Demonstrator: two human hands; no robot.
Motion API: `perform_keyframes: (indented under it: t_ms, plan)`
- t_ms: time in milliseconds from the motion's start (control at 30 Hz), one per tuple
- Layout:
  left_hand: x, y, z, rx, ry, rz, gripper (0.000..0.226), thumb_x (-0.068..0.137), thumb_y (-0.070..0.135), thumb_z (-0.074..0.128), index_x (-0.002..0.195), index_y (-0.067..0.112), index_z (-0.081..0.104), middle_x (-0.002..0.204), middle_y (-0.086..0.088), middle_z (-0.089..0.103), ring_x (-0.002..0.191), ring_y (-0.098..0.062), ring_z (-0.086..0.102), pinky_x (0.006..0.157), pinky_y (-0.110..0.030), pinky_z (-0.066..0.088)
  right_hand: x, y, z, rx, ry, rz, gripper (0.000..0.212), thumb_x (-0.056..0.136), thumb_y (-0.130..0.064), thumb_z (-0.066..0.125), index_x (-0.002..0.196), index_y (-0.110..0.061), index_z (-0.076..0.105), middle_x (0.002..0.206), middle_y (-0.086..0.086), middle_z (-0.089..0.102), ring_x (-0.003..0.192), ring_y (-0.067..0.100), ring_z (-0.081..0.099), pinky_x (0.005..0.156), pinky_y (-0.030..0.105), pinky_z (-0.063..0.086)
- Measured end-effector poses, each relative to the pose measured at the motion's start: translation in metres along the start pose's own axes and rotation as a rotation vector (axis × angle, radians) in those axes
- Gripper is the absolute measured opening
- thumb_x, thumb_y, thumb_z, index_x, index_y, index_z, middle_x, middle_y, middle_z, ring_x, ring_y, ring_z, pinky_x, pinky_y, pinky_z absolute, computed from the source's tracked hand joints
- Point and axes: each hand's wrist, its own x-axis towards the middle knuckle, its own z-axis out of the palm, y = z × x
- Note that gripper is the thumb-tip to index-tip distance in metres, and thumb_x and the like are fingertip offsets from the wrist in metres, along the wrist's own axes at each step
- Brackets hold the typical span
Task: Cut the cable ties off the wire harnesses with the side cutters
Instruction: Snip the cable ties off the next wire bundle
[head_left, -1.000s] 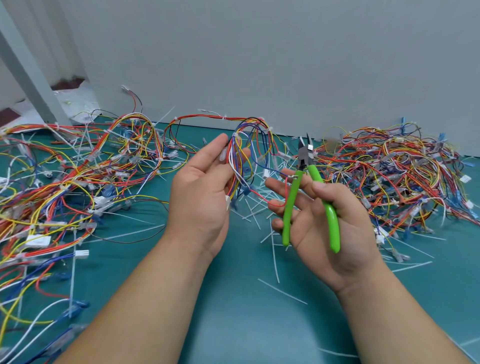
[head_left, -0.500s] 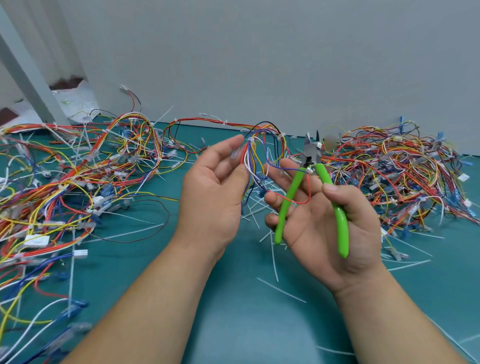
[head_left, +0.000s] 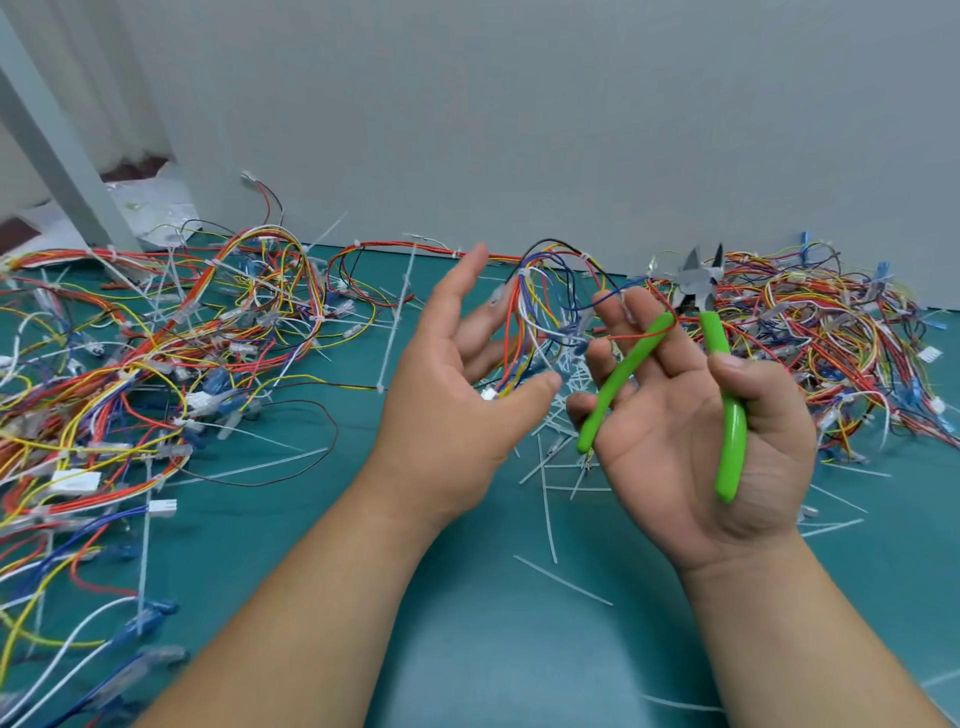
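One left hand (head_left: 447, 395), open, lets the wire harness (head_left: 540, 306) hang loose over the desk (head_left: 467, 649), while the right hand (head_left: 691, 431) grips the side cutters (head_left: 714, 332), blades apart, so a wire could get snipped by mistake.

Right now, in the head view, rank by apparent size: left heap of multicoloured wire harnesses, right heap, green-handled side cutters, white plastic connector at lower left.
1. left heap of multicoloured wire harnesses (cropped by frame)
2. right heap
3. green-handled side cutters, nearer camera
4. white plastic connector
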Motion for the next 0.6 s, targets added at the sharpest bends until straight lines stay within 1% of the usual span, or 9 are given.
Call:
perform_keyframes:
  t_ms: [67, 100, 133, 233, 267, 333, 400, 500, 600]
  plan:
    - [-0.002, -0.001, 0.001, -0.018, -0.053, 0.01, 0.096, 0.075, -0.007, 0.071, 0.153, 0.032, 0.033, 0.142, -0.004, 0.061, 0.129, -0.014, 0.06, 0.103, -0.031, 0.051, 0.001, 0.0, -0.003, 0.009, 0.059, -0.014, 0.058, 0.084, -0.029, 0.047, 0.138, -0.012, 0.053, 0.139, 0.007, 0.06, 0.112, 0.022, 0.06, 0.088, 0.043, 0.041]
    - [-0.003, -0.001, 0.001, -0.03, -0.073, 0.015, 0.096, 0.076, -0.009, 0.07, 0.153, 0.032, 0.032, 0.143, -0.005, 0.06, 0.13, -0.015, 0.059, 0.101, -0.029, 0.051, 0.002, -0.001, -0.003, 0.011, 0.082, -0.021, 0.058, 0.086, -0.03, 0.041, 0.139, -0.012, 0.052, 0.139, 0.007, 0.061, 0.114, 0.022, 0.061, 0.088, 0.044, 0.042]
    - [-0.003, -0.001, 0.002, -0.046, -0.085, 0.015, 0.096, 0.076, -0.011, 0.069, 0.154, 0.031, 0.031, 0.143, -0.006, 0.06, 0.13, -0.015, 0.059, 0.098, -0.026, 0.051, 0.002, -0.001, -0.003, 0.016, 0.101, -0.027, 0.059, 0.086, -0.031, 0.04, 0.141, -0.012, 0.05, 0.14, 0.007, 0.061, 0.117, 0.023, 0.061, 0.088, 0.043, 0.041]
    - [-0.002, 0.0, 0.003, -0.1, -0.095, 0.007, 0.094, 0.078, -0.015, 0.066, 0.155, 0.024, 0.029, 0.145, -0.012, 0.057, 0.126, -0.012, 0.062, 0.092, -0.021, 0.052, 0.003, -0.002, 0.0, 0.027, 0.135, -0.037, 0.074, 0.077, -0.033, 0.055, 0.148, -0.013, 0.046, 0.148, 0.009, 0.056, 0.122, 0.023, 0.06, 0.087, 0.042, 0.042]
    - [-0.002, 0.0, 0.003, -0.119, -0.093, 0.011, 0.091, 0.08, -0.018, 0.064, 0.155, 0.022, 0.03, 0.144, -0.015, 0.056, 0.122, -0.01, 0.064, 0.091, -0.021, 0.052, 0.003, -0.002, 0.0, 0.034, 0.135, -0.039, 0.076, 0.074, -0.034, 0.057, 0.147, -0.013, 0.046, 0.15, 0.009, 0.055, 0.123, 0.023, 0.06, 0.087, 0.041, 0.043]
    - [0.0, 0.001, 0.003, -0.148, -0.078, 0.016, 0.084, 0.083, -0.023, 0.06, 0.152, 0.018, 0.034, 0.141, -0.017, 0.058, 0.118, -0.005, 0.066, 0.092, -0.022, 0.053, 0.003, -0.002, 0.0, 0.028, 0.127, -0.038, 0.074, 0.074, -0.034, 0.057, 0.144, -0.014, 0.047, 0.151, 0.008, 0.054, 0.125, 0.024, 0.059, 0.087, 0.04, 0.044]
    - [0.002, 0.0, 0.002, -0.169, -0.051, 0.009, 0.073, 0.087, -0.024, 0.058, 0.146, 0.016, 0.042, 0.136, -0.011, 0.063, 0.117, -0.003, 0.066, 0.091, -0.022, 0.054, 0.003, -0.003, 0.001, 0.008, 0.115, -0.025, 0.073, 0.074, -0.035, 0.056, 0.143, -0.014, 0.047, 0.152, 0.008, 0.054, 0.127, 0.024, 0.058, 0.087, 0.041, 0.044]
    - [0.006, 0.0, 0.001, -0.178, -0.003, 0.01, 0.054, 0.089, -0.016, 0.06, 0.133, 0.016, 0.056, 0.122, 0.002, 0.073, 0.119, -0.004, 0.064, 0.092, -0.024, 0.055, 0.003, 0.0, 0.002, -0.012, 0.101, -0.001, 0.072, 0.075, -0.035, 0.056, 0.143, -0.014, 0.046, 0.156, 0.011, 0.049, 0.128, 0.024, 0.057, 0.088, 0.042, 0.042]
    - [0.009, 0.0, -0.001, -0.212, 0.075, -0.036, 0.038, 0.086, 0.004, 0.064, 0.119, 0.023, 0.066, 0.113, 0.005, 0.075, 0.114, -0.015, 0.068, 0.087, -0.028, 0.056, 0.002, 0.003, 0.003, -0.029, 0.092, 0.02, 0.063, 0.081, -0.031, 0.051, 0.141, -0.014, 0.048, 0.155, 0.012, 0.05, 0.13, 0.025, 0.058, 0.087, 0.042, 0.045]
